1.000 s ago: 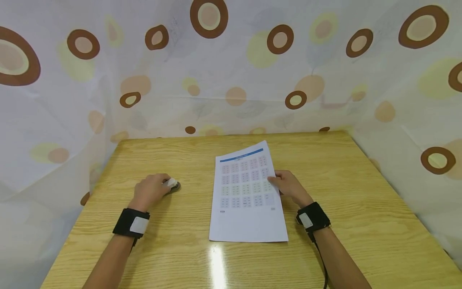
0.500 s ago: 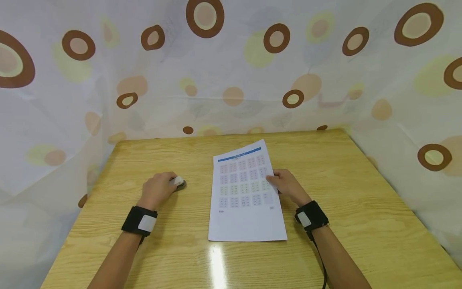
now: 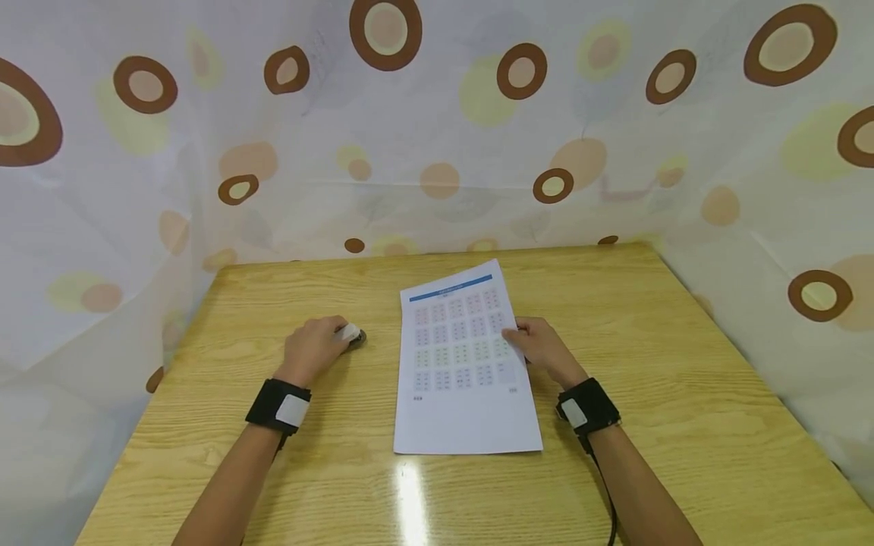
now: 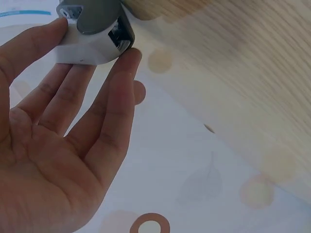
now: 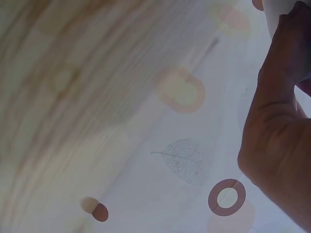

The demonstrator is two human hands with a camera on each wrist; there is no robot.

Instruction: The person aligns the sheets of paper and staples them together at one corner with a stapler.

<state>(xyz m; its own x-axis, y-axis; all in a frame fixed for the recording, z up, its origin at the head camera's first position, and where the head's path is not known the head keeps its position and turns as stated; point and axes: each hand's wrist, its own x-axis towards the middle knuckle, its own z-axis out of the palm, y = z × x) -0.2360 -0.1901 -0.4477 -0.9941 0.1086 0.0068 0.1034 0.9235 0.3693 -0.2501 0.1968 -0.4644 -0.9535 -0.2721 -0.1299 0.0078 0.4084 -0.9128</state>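
My left hand [image 3: 312, 353] pinches a small white-and-grey mini stapler [image 3: 351, 336] between thumb and fingertips, left of the paper and low over the table. In the left wrist view the stapler [image 4: 92, 36] shows a grey rounded part, a white body and a dark slot with metal in it. My right hand [image 3: 542, 347] grips the right edge of a printed sheet of paper [image 3: 464, 417], thumb on top and the fingers hidden beneath. Rows of small coloured blocks and a blue bar mark the sheet, whose far end is lifted and tilted. The right wrist view shows the right hand [image 5: 279, 116] at its edge.
The wooden table [image 3: 683, 455] stretches to a patterned white curtain [image 3: 437, 136] at the back and both sides. Black bands sit on both wrists, and a cable [image 3: 608, 493] runs along the right forearm.
My left hand has moved right and slightly away with the stapler, closer to the paper. The right hand and the paper have barely shifted.
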